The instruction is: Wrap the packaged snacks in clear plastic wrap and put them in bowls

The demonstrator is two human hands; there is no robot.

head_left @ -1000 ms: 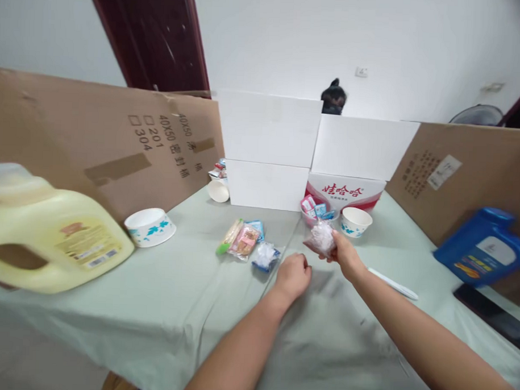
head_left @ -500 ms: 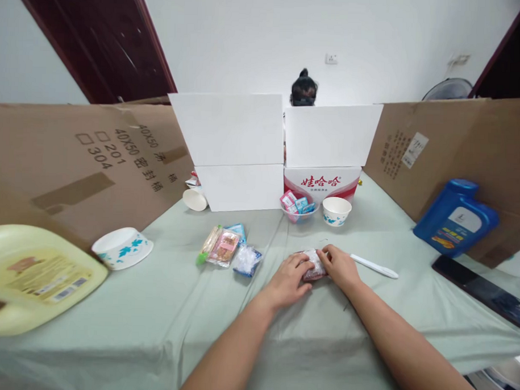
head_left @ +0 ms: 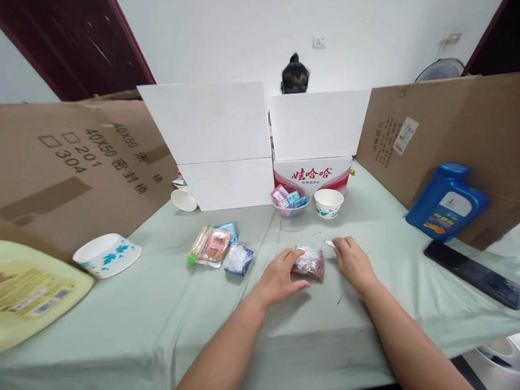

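Note:
A small clear packet (head_left: 309, 262) with white and reddish contents lies on the pale green tablecloth (head_left: 154, 305) in front of me. My left hand (head_left: 280, 277) grips its left edge between thumb and fingers. To the right of the packet, my right hand (head_left: 352, 262) rests on the cloth. Its fingertips pinch a small white piece (head_left: 330, 243) that I cannot identify.
Snack packets (head_left: 211, 245) and a blue-white packet (head_left: 238, 258) lie to the left. Behind stand a bowl of sachets (head_left: 289, 199), a paper bowl (head_left: 328, 202), white boxes (head_left: 226, 182), and a person's head (head_left: 295, 77). Also here: blue jug (head_left: 447, 201), phone (head_left: 473, 274), yellow jug (head_left: 22, 292), patterned bowl (head_left: 106, 254), cardboard walls (head_left: 73, 166).
My right hand brought the packet down from the air onto the cloth. My left hand took hold of it, and my right hand has come off to the right with a white piece.

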